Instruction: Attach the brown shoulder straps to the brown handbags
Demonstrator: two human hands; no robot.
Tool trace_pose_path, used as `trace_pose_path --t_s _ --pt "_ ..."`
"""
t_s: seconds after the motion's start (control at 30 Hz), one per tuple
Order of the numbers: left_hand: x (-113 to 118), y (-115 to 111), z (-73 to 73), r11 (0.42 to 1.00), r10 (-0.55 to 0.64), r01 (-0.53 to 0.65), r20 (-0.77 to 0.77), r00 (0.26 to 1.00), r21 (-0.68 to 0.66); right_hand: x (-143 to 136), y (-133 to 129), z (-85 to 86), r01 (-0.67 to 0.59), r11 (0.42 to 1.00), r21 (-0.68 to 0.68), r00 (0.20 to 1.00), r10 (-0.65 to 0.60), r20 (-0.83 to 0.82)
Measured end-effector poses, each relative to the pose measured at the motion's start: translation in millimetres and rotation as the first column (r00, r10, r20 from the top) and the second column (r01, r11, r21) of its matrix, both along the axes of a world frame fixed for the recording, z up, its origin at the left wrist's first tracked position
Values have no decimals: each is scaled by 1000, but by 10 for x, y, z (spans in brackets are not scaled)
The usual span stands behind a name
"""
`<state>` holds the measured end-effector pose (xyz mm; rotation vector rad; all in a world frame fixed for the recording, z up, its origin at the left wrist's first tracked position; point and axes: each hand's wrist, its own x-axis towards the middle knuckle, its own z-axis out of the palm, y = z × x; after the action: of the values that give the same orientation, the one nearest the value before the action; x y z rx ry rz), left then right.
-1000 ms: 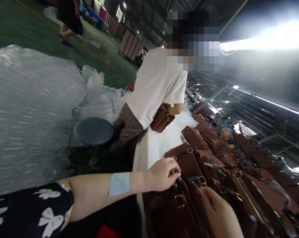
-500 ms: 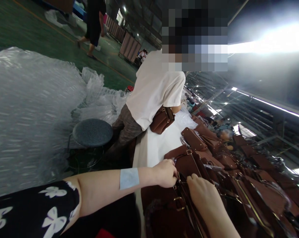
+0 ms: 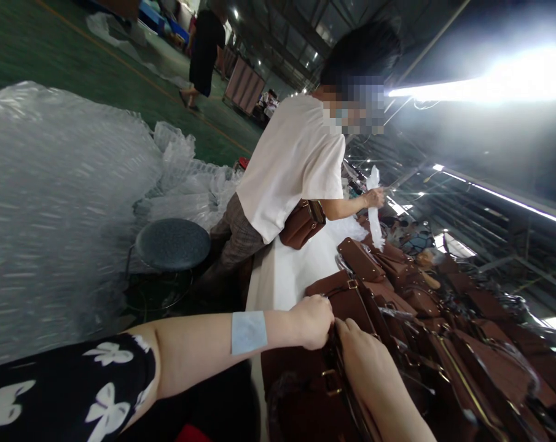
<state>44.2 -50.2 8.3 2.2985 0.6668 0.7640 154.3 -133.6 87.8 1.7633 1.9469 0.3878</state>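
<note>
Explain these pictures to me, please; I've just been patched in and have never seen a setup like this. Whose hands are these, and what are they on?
There is no machine here: you are looking through one camera worn on a person's head, facing forward and down, so the scene looks tilted. The left hand belongs to the arm with the blue patch; it is curled shut on the top of the nearest brown bag. The right hand is beside it at that same top edge. Its fingertips are hidden, so I can't tell what it grips. More brown bags crowd the white tabletop. Further along, a co-worker in a white shirt holds up some whitish material.
</note>
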Motion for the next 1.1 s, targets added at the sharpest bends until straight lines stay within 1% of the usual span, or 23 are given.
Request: trace_pose_path --t_s 0.07,0.1,0.13,0.17,0.23,0.3,0.33,0.37,0.4,0.43,0.53,0.57,0.6,0.63,0.73,0.77,0.83,0.9,0.97,1.03,1.1 --pt "-27 31 -1 998 22 -24 27 999 63 89 -14 8 -3 999 38 976 11 -218" --pt "-44 43 1 995 36 -40 46 998 89 146 -13 0 9 998 58 937 12 -348" --pt "-59 52 5 993 48 -56 78 996 106 207 -5 -17 33 996 80 880 9 -476" --pt "-71 57 9 991 61 -75 116 991 114 269 9 -44 75 992 97 802 -2 -598" --pt "-84 57 15 988 90 -113 198 976 109 381 53 -119 201 976 88 596 -50 -801" --pt "-85 52 20 987 92 -121 255 963 102 464 99 -200 325 946 18 394 -118 -912" --pt "-85 53 23 988 78 -110 271 959 106 492 117 -233 359 933 -16 324 -140 -936" --pt "-89 59 27 990 54 -89 281 958 113 509 129 -259 366 930 -36 287 -150 -946" --pt "-95 72 32 991 28 -65 287 958 120 515 134 -275 349 937 -29 293 -138 -946" --pt "-106 93 37 992 7 -44 292 956 120 512 134 -282 319 948 0 342 -115 -933" --pt "-153 192 54 997 12 -35 300 954 70 463 112 -260 224 970 98 579 -51 -814" --pt "-167 227 56 998 23 -40 298 954 51 441 106 -248 206 972 115 630 -42 -775" --pt "-177 258 57 998 27 -40 295 955 38 418 101 -238 196 974 118 645 -37 -763" --pt "-183 282 55 999 24 -35 293 956 32 397 99 -230 189 976 107 625 -36 -780" --pt "-171 316 30 999 4 -15 296 955 35 349 98 -227 208 975 76 493 -37 -869" --pt "-161 318 15 999 0 -11 292 956 36 340 97 -229 231 969 81 467 -38 -883" --pt "-136 320 -28 999 -24 13 259 966 42 334 96 -236 266 958 109 457 -26 -889" --pt "-110 322 -88 994 -99 91 179 979 54 341 97 -243 257 958 127 474 -10 -881" --pt "-86 324 -151 984 -175 171 77 982 54 351 104 -251 220 967 125 518 -8 -855" --pt "-68 327 -199 980 -192 191 3 981 46 353 116 -262 168 981 97 588 -21 -809" --pt "-60 332 -220 985 -169 170 -25 985 36 340 129 -273 110 992 67 661 -23 -750"
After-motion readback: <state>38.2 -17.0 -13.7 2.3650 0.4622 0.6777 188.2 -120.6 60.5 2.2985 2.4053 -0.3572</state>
